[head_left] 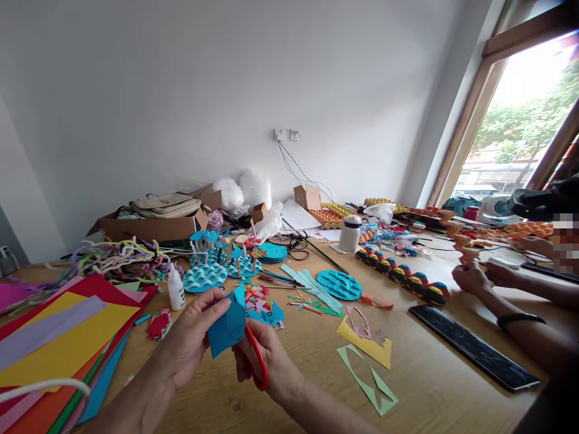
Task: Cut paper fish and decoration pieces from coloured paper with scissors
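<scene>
Between thumb and fingers my left hand [194, 331] pinches a piece of blue paper [228, 322] with a drawn outline on it. My right hand [266, 355] is closed round the red handles of a pair of scissors [259, 361]. The scissors' blades are mostly hidden at the paper's right edge, so I cannot tell how far apart they are. Just beyond the hands lie small colourful paper scraps [257, 295] and blue offcuts [271, 314]. A white glue bottle [175, 289] stands upright beyond my left hand.
Coloured paper sheets [113, 313] are stacked at left. Blue wavy discs [205, 277] carry paper decorations. Cut-out paper frames [346, 361] lie to the right, near a black tablet-like slab [470, 346]. Another person's hands [473, 277] hold an orange carton strip beyond a painted egg-carton strip [402, 277].
</scene>
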The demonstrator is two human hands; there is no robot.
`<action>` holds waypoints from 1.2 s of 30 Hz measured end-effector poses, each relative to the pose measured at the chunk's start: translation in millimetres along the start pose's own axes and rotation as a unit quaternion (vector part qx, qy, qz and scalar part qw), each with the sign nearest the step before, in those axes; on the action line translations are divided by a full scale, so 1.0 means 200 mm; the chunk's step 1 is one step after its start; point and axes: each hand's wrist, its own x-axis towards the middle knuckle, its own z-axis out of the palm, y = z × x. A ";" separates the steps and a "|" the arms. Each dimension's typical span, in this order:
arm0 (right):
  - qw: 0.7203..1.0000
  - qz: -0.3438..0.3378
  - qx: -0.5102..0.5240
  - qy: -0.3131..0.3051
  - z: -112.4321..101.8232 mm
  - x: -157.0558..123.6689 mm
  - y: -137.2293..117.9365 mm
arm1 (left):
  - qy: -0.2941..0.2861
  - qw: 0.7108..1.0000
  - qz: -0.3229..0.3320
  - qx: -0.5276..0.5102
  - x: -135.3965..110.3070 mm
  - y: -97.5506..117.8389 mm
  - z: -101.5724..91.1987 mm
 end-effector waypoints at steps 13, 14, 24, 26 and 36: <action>1.000 -0.015 0.002 -0.002 0.02 -0.02 0.00 | -0.026 0.999 -0.005 0.025 0.00 0.02 -0.02; 1.000 -0.019 0.003 -0.003 0.02 -0.02 0.00 | -0.029 0.999 -0.006 0.024 0.00 0.02 -0.03; 0.998 -0.056 0.022 -0.029 0.01 0.00 0.05 | -0.044 0.998 -0.028 0.040 0.01 0.03 -0.04; 0.998 -0.057 0.021 -0.027 0.01 0.00 0.05 | -0.049 0.998 -0.027 0.041 0.01 0.03 -0.04; 0.999 -0.004 0.031 0.007 0.04 -0.01 0.04 | -0.055 0.997 -0.041 0.029 0.02 0.04 -0.05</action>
